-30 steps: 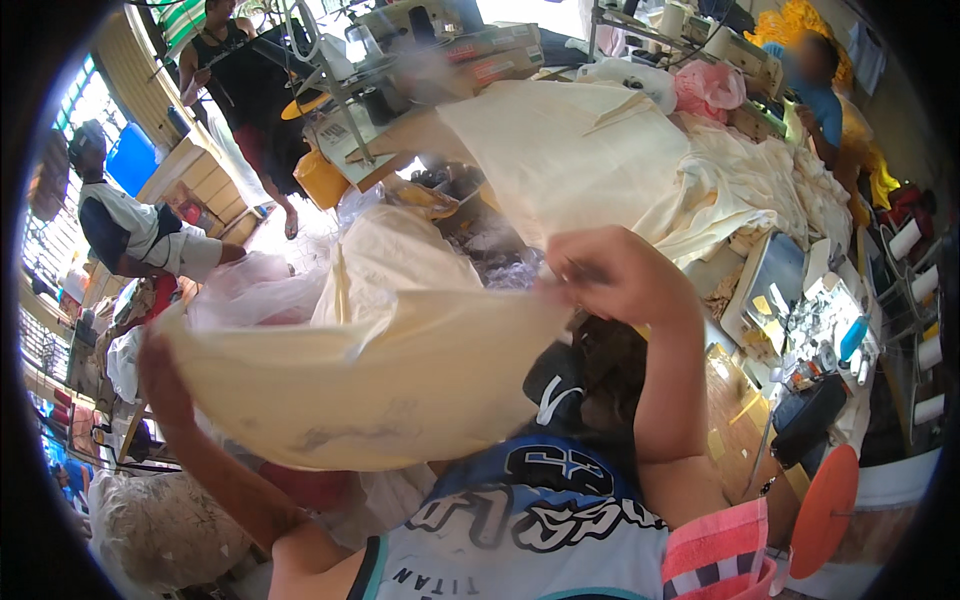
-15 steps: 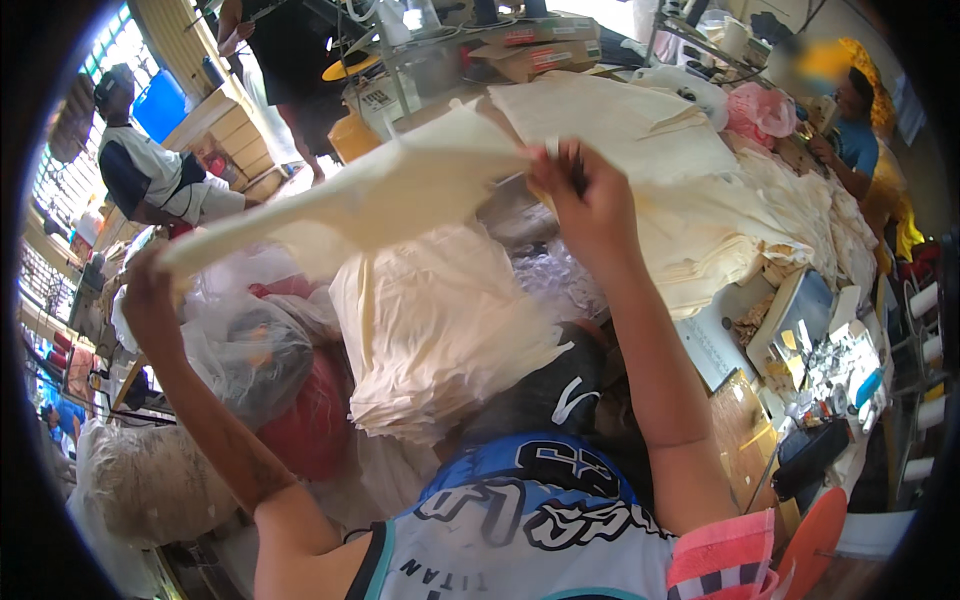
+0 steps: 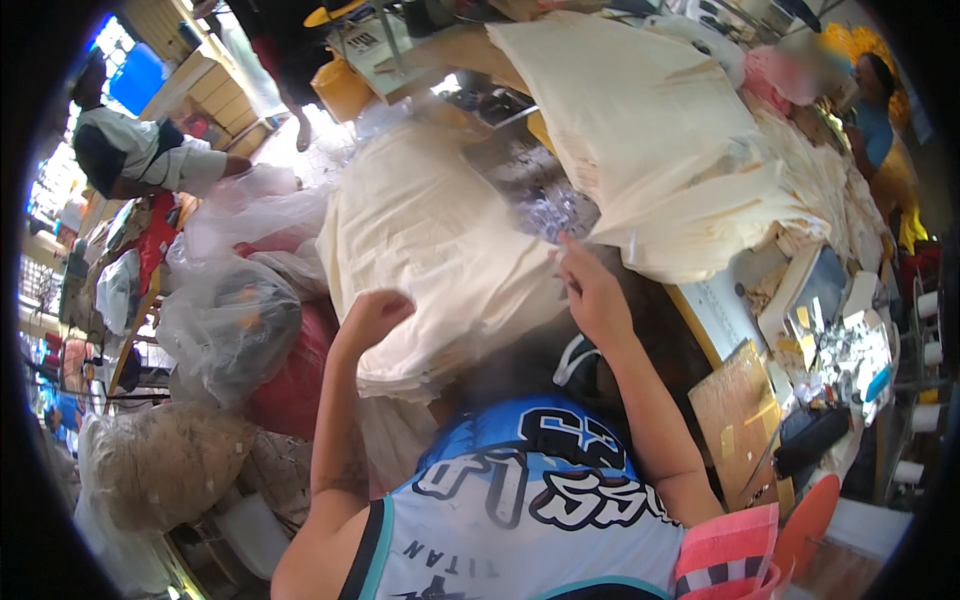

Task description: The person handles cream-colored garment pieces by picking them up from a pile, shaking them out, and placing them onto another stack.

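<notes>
A cream cloth piece lies spread over a stack of similar cloth in front of me, its far end raised and blurred. My right hand is at the right edge of this cloth, thumb and forefinger pinching it. Above the near left part of the stack is my left hand, its fingers curled together. Whatever those fingers may hold is hidden.
Another stack of cream cloth covers the table at the right. Clear plastic bags and a bulging sack crowd the left. A cluttered sewing machine stands at right. A seated person is at far left, another person at far right.
Both hands have come down and nearer to me, the left one also moving right. The cloth that was stretched in the air between them now lies over the near stack.
</notes>
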A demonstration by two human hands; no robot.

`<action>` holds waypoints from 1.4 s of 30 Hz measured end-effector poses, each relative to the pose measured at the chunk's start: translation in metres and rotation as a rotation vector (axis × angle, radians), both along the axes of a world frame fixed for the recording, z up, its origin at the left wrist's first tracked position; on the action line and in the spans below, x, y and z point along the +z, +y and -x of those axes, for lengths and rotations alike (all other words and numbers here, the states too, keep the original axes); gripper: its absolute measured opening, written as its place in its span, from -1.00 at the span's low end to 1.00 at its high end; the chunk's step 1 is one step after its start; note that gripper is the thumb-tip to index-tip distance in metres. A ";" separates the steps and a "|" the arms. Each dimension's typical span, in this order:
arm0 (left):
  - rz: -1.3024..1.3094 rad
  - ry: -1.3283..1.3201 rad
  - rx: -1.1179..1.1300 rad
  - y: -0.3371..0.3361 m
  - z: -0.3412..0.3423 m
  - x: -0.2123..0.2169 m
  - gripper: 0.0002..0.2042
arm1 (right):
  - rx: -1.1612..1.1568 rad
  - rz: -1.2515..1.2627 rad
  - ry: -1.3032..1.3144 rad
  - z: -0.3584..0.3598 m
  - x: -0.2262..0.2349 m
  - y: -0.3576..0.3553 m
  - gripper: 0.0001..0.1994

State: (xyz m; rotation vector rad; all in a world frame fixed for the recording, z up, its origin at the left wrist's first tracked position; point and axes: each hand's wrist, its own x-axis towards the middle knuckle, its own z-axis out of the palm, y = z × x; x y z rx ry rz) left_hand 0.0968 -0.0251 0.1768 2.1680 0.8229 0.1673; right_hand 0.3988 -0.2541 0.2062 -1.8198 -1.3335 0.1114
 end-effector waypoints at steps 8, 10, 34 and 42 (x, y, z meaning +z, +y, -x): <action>0.086 -0.562 -0.130 -0.046 -0.195 0.009 -0.78 | -0.354 0.227 0.238 0.000 0.008 -0.030 -0.62; 0.144 -0.546 -0.186 -0.062 -0.215 0.012 -0.78 | -0.343 0.263 0.242 -0.001 -0.002 -0.038 -0.60; -0.195 -0.541 -0.154 -0.092 -0.223 0.048 -0.81 | -0.362 -0.047 -0.213 0.004 0.007 -0.039 -0.83; -0.692 -0.599 -0.430 -0.103 -0.296 0.076 -0.51 | -0.423 -0.106 -0.133 0.016 0.033 -0.090 -0.80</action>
